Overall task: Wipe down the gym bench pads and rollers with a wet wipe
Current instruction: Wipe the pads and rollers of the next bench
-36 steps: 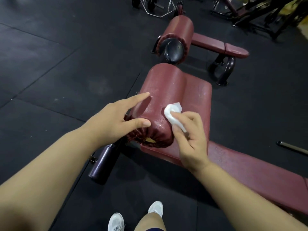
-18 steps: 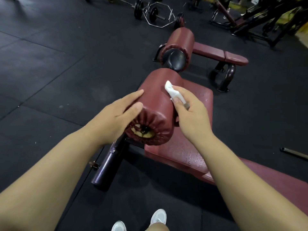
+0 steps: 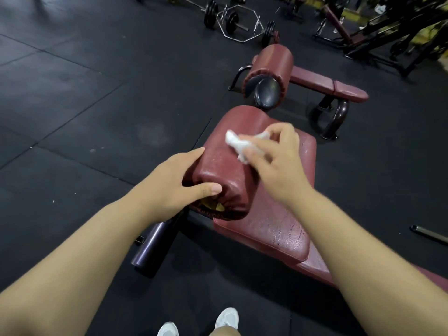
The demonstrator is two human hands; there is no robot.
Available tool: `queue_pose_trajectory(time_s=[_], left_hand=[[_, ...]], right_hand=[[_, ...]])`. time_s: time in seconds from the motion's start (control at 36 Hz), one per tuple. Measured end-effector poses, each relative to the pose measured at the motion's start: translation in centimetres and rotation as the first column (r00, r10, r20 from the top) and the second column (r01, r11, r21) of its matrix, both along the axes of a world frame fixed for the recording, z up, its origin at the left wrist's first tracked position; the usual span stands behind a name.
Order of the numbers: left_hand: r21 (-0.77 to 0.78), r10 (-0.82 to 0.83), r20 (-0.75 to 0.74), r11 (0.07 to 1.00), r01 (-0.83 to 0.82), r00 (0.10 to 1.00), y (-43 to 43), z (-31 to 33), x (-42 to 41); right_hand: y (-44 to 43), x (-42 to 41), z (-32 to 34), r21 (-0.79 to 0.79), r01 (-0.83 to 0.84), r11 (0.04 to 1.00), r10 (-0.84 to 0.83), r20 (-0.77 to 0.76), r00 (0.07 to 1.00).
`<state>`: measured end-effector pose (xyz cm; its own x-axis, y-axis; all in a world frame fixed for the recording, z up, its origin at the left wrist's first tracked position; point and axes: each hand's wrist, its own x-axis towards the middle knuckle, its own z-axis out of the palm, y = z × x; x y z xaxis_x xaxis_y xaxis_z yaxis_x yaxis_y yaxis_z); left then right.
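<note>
A dark red padded roller (image 3: pixel 225 163) lies across the near end of a dark red bench pad (image 3: pixel 276 224). My left hand (image 3: pixel 174 185) clasps the roller's near left end, thumb over its gathered edge. Pinched in my right hand (image 3: pixel 274 158) is a crumpled white wet wipe (image 3: pixel 238 145), which rests on the roller's top, toward its far half. The pad's surface looks cracked and shiny. A second dark red roller (image 3: pixel 271 66) with its bench pad (image 3: pixel 324 86) stands farther back.
A dark metal foot tube (image 3: pixel 155 248) sticks out below the near roller. A hex bar with plates (image 3: pixel 240 23) lies on the black rubber floor at the back. Machine frames (image 3: pixel 378 27) fill the back right. A loose bar (image 3: pixel 429 235) lies at right. My white shoes (image 3: pixel 225 318) show below.
My right hand has carried the wipe from the roller's right side up over its top and leftward. My left hand kept its hold on the roller's end.
</note>
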<state>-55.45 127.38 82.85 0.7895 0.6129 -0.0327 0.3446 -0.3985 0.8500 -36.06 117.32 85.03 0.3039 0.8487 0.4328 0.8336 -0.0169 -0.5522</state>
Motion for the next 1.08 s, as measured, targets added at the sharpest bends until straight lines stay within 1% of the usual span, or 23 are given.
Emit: queue_pose_trajectory(time_s=[0.03, 0.06, 0.11, 0.19, 0.25, 0.28, 0.33, 0.36, 0.39, 0.44, 0.47, 0.53, 0.58, 0.64, 0.67, 0.78, 0.81, 0.86, 0.92, 0.97, 1.03, 1.06, 1.08], left_hand=[[0.024, 0.006, -0.007, 1.0, -0.005, 1.0, 0.0, 0.0, 0.0], [0.052, 0.01, -0.015, 0.999, -0.009, 1.0, -0.2, 0.0, 0.0], [0.089, 0.013, -0.028, 0.996, -0.01, 1.0, -0.4, 0.1, 0.1], [0.115, 0.024, -0.046, 0.993, -0.019, 0.999, -0.6, 0.3, 0.1], [0.1, 0.032, -0.041, 0.995, -0.027, 0.999, -0.6, 0.4, -0.1], [0.074, 0.03, -0.026, 0.997, -0.028, 0.999, -0.7, 0.5, -0.2], [0.008, 0.024, 0.006, 1.0, -0.024, 1.0, -0.9, 0.6, -0.4], [-0.014, 0.019, 0.01, 1.0, -0.019, 1.0, -0.9, 0.6, -0.4], [-0.022, 0.007, 0.007, 1.0, -0.007, 1.0, -0.9, 0.6, -0.4], [-0.004, -0.018, -0.023, 1.0, 0.018, 1.0, -0.8, 0.6, -0.3], [0.008, -0.036, -0.041, 0.999, 0.036, 0.999, -0.7, 0.7, -0.3], [0.018, -0.077, -0.068, 0.997, 0.078, 0.995, -0.5, 1.0, -0.3], [0.023, -0.089, -0.083, 0.996, 0.091, 0.993, -0.5, 1.4, -0.1], [0.064, -0.075, -0.09, 0.995, 0.08, 0.993, -0.5, 1.7, 0.1], [0.097, -0.07, -0.1, 0.992, 0.08, 0.993, -0.6, 1.9, 0.2], [0.244, -0.039, -0.132, 0.967, 0.07, 0.99, -1.3, 2.7, 1.3], [0.279, -0.023, -0.129, 0.959, 0.059, 0.991, -1.3, 2.8, 1.5], [0.305, -0.005, -0.137, 0.951, 0.047, 0.991, -1.2, 3.1, 1.7], [0.307, -0.011, -0.159, 0.95, 0.06, 0.987, -1.0, 3.0, 1.7], [0.311, -0.026, -0.161, 0.948, 0.075, 0.987, -0.7, 2.8, 1.7], [0.309, -0.028, -0.153, 0.948, 0.075, 0.988, -0.6, 2.5, 1.6], [0.307, -0.029, -0.152, 0.949, 0.075, 0.988, -0.7, 2.4, 1.6], [0.307, -0.031, -0.151, 0.949, 0.077, 0.988, -0.7, 2.4, 1.6]], right_hand=[[1.2, 1.1, 0.3, -0.012, 0.038, 0.999, -0.039, -0.058, 0.998], [2.3, 2.2, 0.4, -0.041, 0.086, 0.995, -0.089, -0.078, 0.993], [4.0, 4.0, 0.7, -0.085, 0.19, 0.978, -0.193, -0.03, 0.981], [4.9, 4.7, 0.7, -0.058, 0.28, 0.958, -0.281, -0.016, 0.96], [3.8, 3.2, 0.6, -0.03, 0.236, 0.971, -0.237, -0.015, 0.972], [2.8, 2.0, 0.3, 0.013, 0.189, 0.982, -0.188, -0.017, 0.982], [-0.1, -0.7, -0.3, 0.119, 0.051, 0.992, -0.053, 0.015, 0.998], [-1.6, -1.7, -0.7, 0.147, -0.03, 0.989, 0.023, 0.05, 0.998], [-2.8, -2.4, -1.2, 0.16, -0.105, 0.982, 0.093, 0.083, 0.992], [-3.7, -2.1, -1.9, 0.16, -0.168, 0.973, 0.152, 0.111, 0.982], [-3.4, -1.5, -2.1, 0.157, -0.149, 0.976, 0.132, 0.117, 0.984], [-1.8, 0.4, -2.1, 0.157, -0.031, 0.987, 0.015, 0.104, 0.994], [0.5, 2.8, -1.7, 0.132, 0.115, 0.985, -0.118, 0.014, 0.993], [2.7, 4.7, -1.4, 0.051, 0.228, 0.972, -0.223, -0.101, 0.97], [3.3, 5.1, -1.4, 0.033, 0.262, 0.965, -0.254, -0.149, 0.956], [2.0, 3.2, -2.5, 0.083, 0.321, 0.943, -0.301, -0.197, 0.933], [0.8, 2.0, -3.0, 0.102, 0.302, 0.948, -0.277, -0.204, 0.939], [-2.2, -0.4, -4.0, 0.157, 0.2, 0.967, -0.168, -0.195, 0.966], [-5.0, -2.3, -4.8, 0.202, 0.059, 0.978, -0.034, -0.128, 0.991], [-6.1, -2.8, -5.5, 0.2, -0.028, 0.979, 0.04, -0.054, 0.998], [-5.0, -1.7, -5.4, 0.17, -0.046, 0.984, 0.051, -0.027, 0.998], [-4.0, -0.9, -5.1, 0.151, -0.028, 0.988, 0.033, -0.031, 0.999], [-2.7, 0.0, -4.7, 0.141, 0.027, 0.99, -0.019, -0.056, 0.998]])
